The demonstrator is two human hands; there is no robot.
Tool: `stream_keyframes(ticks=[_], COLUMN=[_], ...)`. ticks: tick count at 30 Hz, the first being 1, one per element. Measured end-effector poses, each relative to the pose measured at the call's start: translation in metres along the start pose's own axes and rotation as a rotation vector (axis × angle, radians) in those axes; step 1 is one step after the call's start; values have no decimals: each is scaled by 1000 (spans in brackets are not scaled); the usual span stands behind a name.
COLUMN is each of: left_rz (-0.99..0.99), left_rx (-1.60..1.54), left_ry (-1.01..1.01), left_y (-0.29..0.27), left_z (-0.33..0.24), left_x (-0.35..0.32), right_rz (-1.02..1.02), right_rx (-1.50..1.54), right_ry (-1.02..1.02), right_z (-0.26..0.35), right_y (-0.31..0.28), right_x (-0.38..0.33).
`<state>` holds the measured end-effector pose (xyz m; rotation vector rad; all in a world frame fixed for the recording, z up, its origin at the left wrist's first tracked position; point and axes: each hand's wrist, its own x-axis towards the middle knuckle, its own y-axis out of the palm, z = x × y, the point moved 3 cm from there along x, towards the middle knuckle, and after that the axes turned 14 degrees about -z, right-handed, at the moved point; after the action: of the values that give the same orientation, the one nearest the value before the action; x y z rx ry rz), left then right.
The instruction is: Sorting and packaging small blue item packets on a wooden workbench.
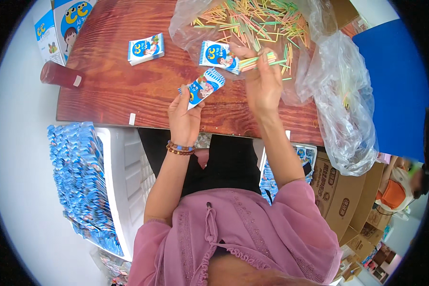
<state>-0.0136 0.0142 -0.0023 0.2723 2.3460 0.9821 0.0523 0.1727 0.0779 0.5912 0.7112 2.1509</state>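
My left hand is closed on a small blue-and-white packet, tilted above the near part of the table. To its right, my right hand pinches a small bunch of thin pastel sticks, pink, yellow and green, that look like narrow straws. Just left of that bunch lies a pile of like packets. Another neat stack of packets rests farther left. Beyond my right hand, many loose sticks are spread over a clear plastic bag. Whether the held packet's top is open I cannot tell.
The red-brown wooden table carries a dark red cup and printed boxes at its left. A white foam box full of blue packets stands below left. Crumpled plastic hangs over the right edge, near cardboard boxes.
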Motion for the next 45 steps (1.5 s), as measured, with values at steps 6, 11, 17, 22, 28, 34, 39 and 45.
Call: stream_keyframes(ticks=[6,11,17,22,28,34,39,45], left_rz=[-2,13,33,30,48,119,156,130], left_rx=[8,4,6,-6,24,-85,-116,-68], left_ry=[18,38,34,28,-6,-62,-97,-60], left_y=[-3,-2,-1,-2,4,-1,-3,-5], left_z=[0,-1,0,4,12,16,18,15], left_x=[-5,-7,-7,-5,-5,-1,1,-1], right_rz=[48,59,133,182,78,89,-167,329], right_rx=[-144,-196,-190,-303,-113,-148,-949,-1711], right_ry=[-50,-21,-56,-131,93,77,-30,-67], right_z=[-17,-21,-29,-28,-27,-20,21,35], right_y=[9,16,15,20,8,-14,-105,-119], right_x=[-17,-28,-31,-36,-32,-6,75,97])
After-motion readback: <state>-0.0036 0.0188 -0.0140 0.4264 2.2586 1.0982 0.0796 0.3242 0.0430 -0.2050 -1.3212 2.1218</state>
